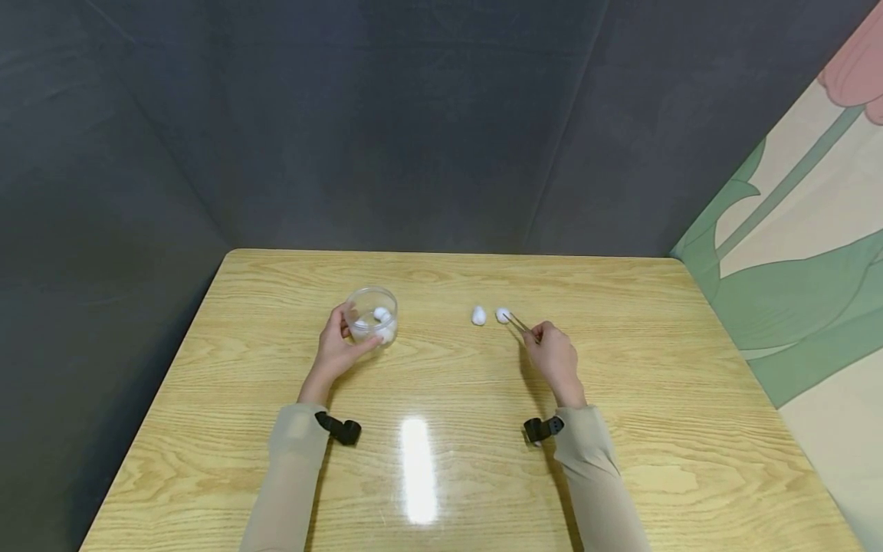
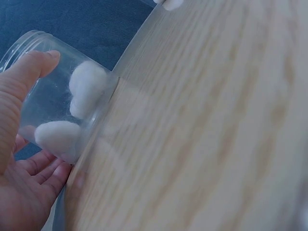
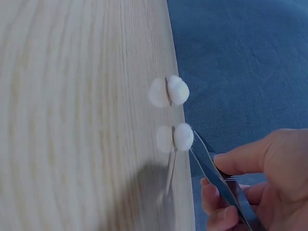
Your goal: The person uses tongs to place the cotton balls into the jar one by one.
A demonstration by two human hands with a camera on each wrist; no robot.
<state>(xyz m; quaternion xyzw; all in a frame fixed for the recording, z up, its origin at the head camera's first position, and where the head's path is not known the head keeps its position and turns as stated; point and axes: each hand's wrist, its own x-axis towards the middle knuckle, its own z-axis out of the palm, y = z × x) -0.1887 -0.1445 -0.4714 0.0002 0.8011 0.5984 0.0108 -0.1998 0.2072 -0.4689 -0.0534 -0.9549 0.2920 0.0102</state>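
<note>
Left hand (image 1: 336, 349) is curling around clear jar (image 1: 373, 314) already holding a few cotton balls, right hand (image 1: 552, 360) is pinching tweezers (image 1: 519, 323) onto near cotton ball (image 1: 503, 315), second ball (image 1: 479, 315) lying just beyond, two left.

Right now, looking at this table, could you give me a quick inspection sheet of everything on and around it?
Surface: wooden table, glossy, with a light glare near the front edge.
Job's things: clear jar with cotton balls inside; two loose balls on the table to its right; tweezers with tips at the nearer loose ball.
Clutter: nothing seen.
Hands: left hand holds the jar, thumb and fingers curled round its wall; right hand pinches the tweezers.
Cables: nothing seen; a black strap sits on each wrist.
Surroundings: dark grey panels behind and to the left; a wall with a painted flower to the right.
</note>
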